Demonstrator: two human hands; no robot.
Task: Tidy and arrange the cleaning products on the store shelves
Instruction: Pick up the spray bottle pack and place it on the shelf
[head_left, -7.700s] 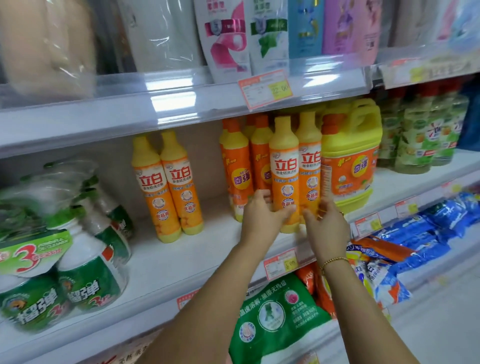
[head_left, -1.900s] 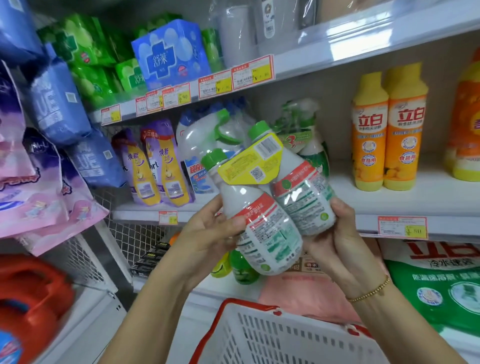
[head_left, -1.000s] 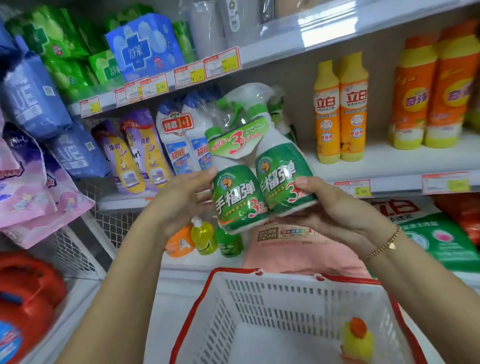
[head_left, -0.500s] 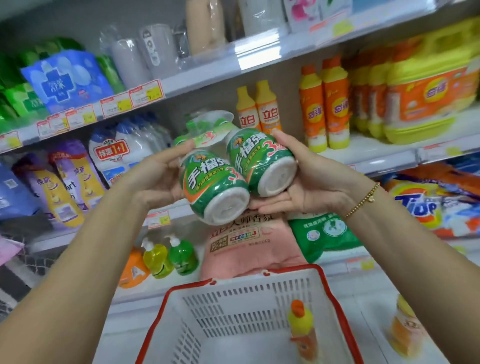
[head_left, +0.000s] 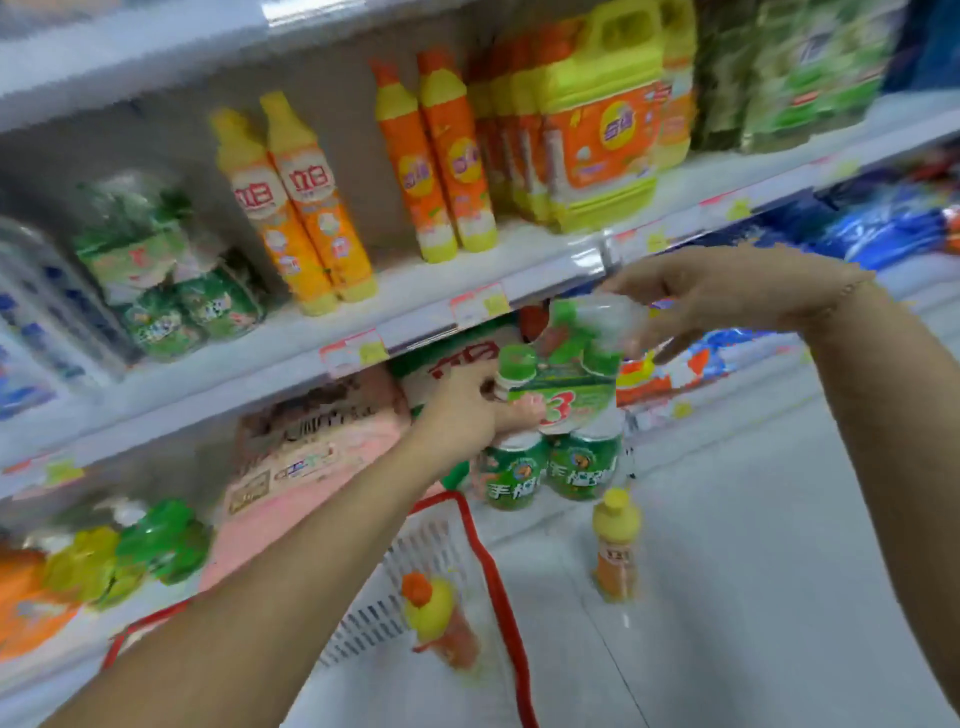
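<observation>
The left hand curls its fingers round the necks of the green spray-cleaner twin-pack. The right hand pinches its wrapped trigger head from above, so the pack hangs upright beneath those fingers (likely steadied for shelving).

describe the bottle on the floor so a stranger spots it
Find the red-rimmed basket below the shelves. Right of it, a small orange bottle stands on the floor. Its cap is yellow; the basket's bottle has an orange tip.
</observation>
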